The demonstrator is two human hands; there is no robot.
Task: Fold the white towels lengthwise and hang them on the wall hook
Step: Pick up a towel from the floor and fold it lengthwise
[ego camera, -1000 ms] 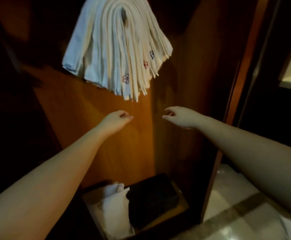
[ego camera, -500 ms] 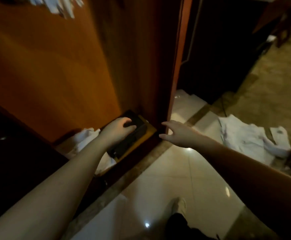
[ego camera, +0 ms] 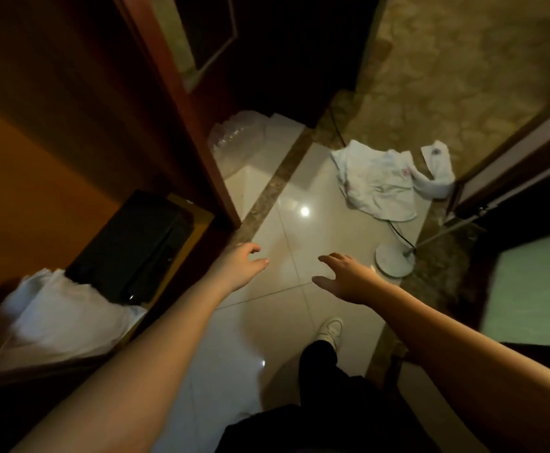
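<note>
Both hands, left hand (ego camera: 239,268) and right hand (ego camera: 345,277), hang released and empty; crumpled white towels (ego camera: 378,184) lie beyond them, a round fan base (ego camera: 394,259) just right.

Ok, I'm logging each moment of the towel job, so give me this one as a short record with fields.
left hand: open, holds nothing, over the floor
right hand: open, fingers spread, holds nothing
loose towels: crumpled on the tiled floor, ahead of the right hand, untouched
wall hook: not in view
other: black box and white cloth at the left; round white stand base beside the right hand
</note>
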